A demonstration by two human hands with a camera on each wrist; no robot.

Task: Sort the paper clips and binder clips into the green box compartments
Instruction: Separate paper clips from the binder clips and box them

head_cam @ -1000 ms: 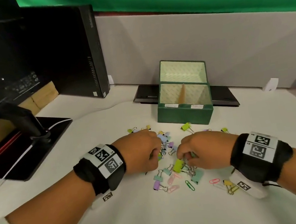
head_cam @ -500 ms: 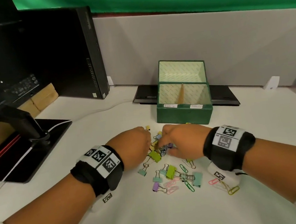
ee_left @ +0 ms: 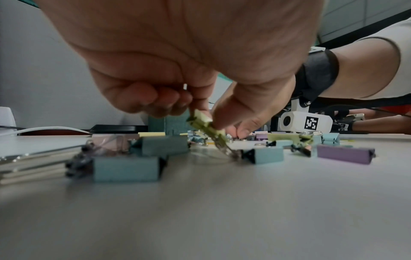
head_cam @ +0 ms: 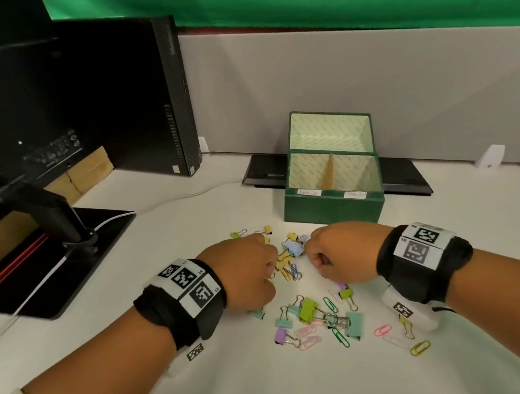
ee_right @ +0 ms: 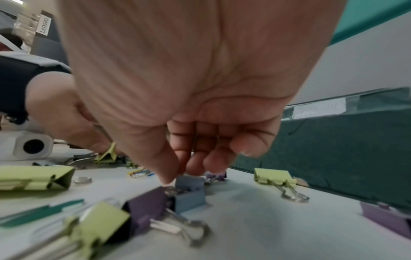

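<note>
Paper clips and binder clips in pastel colours [head_cam: 314, 318] lie scattered on the white counter [head_cam: 277, 386], in front of the open dark green cardboard box [head_cam: 333, 208], whose two front compartments are split by a tan divider and carry small white labels on the front rim. Behind the box lies a flat black device [head_cam: 265, 173]; to the left stand a black computer tower [head_cam: 141, 106] and a black monitor stand [head_cam: 56, 243] with a white cable running past it. A grey partition [head_cam: 369, 83] closes the back.

Both hands work low over the far part of the pile, each wrist wearing a black band with printed markers. The left hand [head_cam: 245, 271] has its fingers curled, and its grip pinches a yellow-green binder clip [ee_left: 206, 128] between thumb and fingertips, tilted, with its wire handle reaching down to the counter among teal clips. The right hand [head_cam: 342, 252] is bunched with fingers curled down; its fingertips [ee_right: 195, 167] come together just above a grey-blue binder clip [ee_right: 191, 191] and seem to touch its top, though whether they have hold of it I cannot tell. A purple binder clip [ee_right: 146, 207] lies against that clip.
</note>
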